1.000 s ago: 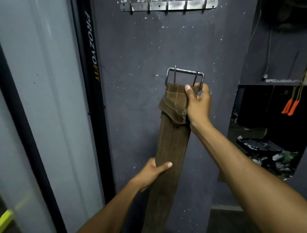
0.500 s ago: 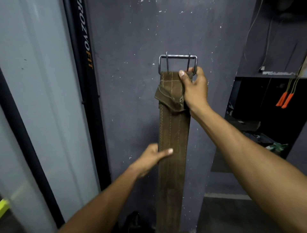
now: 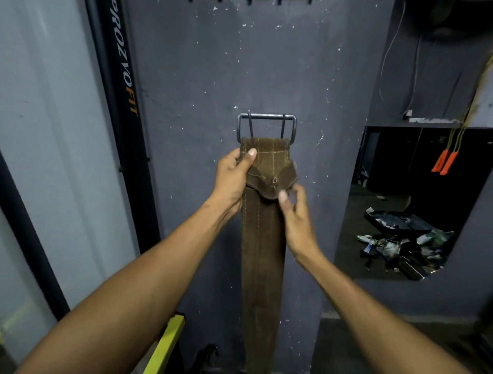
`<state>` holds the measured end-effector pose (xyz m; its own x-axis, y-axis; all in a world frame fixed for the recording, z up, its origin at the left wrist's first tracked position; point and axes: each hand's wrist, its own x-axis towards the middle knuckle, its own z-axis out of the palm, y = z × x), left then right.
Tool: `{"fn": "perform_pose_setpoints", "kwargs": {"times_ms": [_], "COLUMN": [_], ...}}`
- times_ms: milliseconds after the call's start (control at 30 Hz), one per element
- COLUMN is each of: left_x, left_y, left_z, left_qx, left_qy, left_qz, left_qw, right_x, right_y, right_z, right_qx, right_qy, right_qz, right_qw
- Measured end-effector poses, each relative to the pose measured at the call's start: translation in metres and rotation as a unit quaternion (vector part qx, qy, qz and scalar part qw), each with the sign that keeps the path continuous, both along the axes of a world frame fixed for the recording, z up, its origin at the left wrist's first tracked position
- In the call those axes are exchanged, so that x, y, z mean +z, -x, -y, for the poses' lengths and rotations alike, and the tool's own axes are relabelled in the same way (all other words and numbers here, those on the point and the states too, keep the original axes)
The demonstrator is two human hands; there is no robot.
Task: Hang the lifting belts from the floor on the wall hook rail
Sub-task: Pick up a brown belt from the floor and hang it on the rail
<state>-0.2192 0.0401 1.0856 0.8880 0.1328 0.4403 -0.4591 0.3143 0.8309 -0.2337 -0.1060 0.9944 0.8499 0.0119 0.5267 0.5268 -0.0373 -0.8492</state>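
Two bare forearms reach forward from the bottom corners toward a brown belt [image 3: 262, 256] that hangs straight down in front of a dark grey wall [image 3: 202, 80]. The left hand [image 3: 232, 178] grips the belt's left edge just below the top, thumb laid across the front face and fingers curled round behind. The right hand [image 3: 294, 216] sits lower on the right edge, blurred, its fingers loosely spread and its thumb tip touching the bottom of the folded flap; whether it actually pinches the belt cannot be told. A small rivet shows in that flap, and pale stitching runs down the strap. At the belt's top a steel buckle [image 3: 266, 128] with two prongs stands upright, held clear below the hook rail [image 3: 249, 2], of which only the hook tips show at the upper edge of the frame. The belt's lower end runs out of view near the floor. To the lower left lies a yellow-green bar [image 3: 165, 344]. Left of the wall stands a black post [image 3: 124, 80] lettered in white and orange, beside a pale panel. To the right a dark opening shows scattered litter [image 3: 394, 240] on the floor and two orange handles [image 3: 445, 161] hanging from cords.
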Motion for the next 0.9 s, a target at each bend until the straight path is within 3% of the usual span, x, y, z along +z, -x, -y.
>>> {"fn": "perform_pose_setpoints", "kwargs": {"times_ms": [133, 233, 333, 500, 667, 800, 900], "left_x": [0.021, 0.024, 0.018, -0.004, -0.013, -0.004, 0.005], "left_y": [-0.006, -0.008, -0.010, -0.007, -0.002, 0.000, -0.002], "left_z": [-0.006, -0.007, -0.008, -0.004, 0.000, 0.001, 0.001], "left_qx": [0.019, 0.019, 0.014, 0.001, -0.014, 0.040, 0.135], "left_qy": [0.006, 0.006, 0.003, -0.003, -0.018, -0.060, -0.106], "left_qz": [0.014, 0.024, 0.017, 0.004, 0.015, 0.044, 0.101], "left_qw": [1.000, 1.000, 1.000, 1.000, 1.000, 0.996, 0.980], "right_x": [-0.128, -0.159, -0.139, -0.033, 0.046, 0.060, 0.071], "right_y": [0.028, 0.035, 0.027, -0.005, -0.019, -0.023, -0.024], "right_z": [0.002, 0.006, 0.003, -0.008, -0.007, -0.006, -0.009], "right_qx": [0.045, 0.035, 0.052, 0.023, -0.035, -0.064, -0.077], "right_qy": [0.099, 0.119, 0.095, -0.018, -0.030, 0.012, 0.022], "right_qz": [-0.149, -0.181, -0.183, -0.052, 0.046, 0.080, 0.123], "right_qw": [0.983, 0.976, 0.977, 0.998, 0.998, 0.995, 0.989]}}
